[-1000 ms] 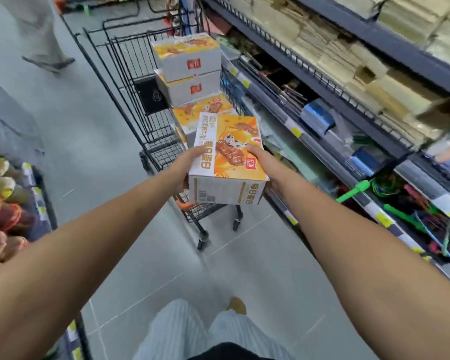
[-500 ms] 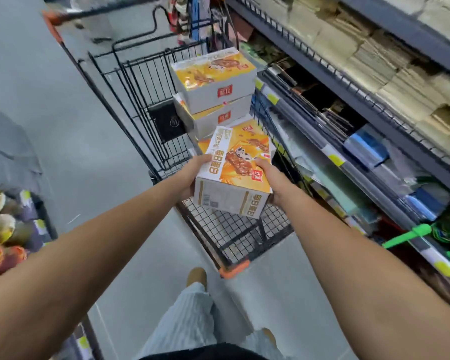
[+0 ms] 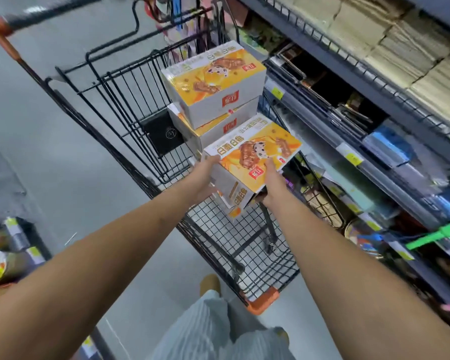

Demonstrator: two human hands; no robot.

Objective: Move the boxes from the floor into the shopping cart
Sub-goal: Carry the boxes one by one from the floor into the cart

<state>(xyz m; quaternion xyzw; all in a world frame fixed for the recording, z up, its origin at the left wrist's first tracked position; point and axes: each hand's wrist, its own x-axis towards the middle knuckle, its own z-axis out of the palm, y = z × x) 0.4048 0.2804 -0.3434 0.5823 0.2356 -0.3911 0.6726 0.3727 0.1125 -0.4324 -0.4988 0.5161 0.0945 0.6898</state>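
Observation:
An orange-and-white box is gripped from both sides, tilted, low inside the black wire shopping cart. My left hand holds its left edge, thumb on top. At the near right corner my right hand has its thumb on the lid and fingers underneath. Behind it two matching boxes are stacked, the top box on a second box. A corner of another box shows beneath the held one; whether they touch is hidden.
Store shelves packed with goods run close along the cart's right side, with a green tag sticking out. A low snack display stands at the left. My leg and shoe are just before the cart's orange corner bumper.
I have come closer to the cart. The held box has gone forward and down from above the basket's near end into it, and now tilts beside the stacked boxes.

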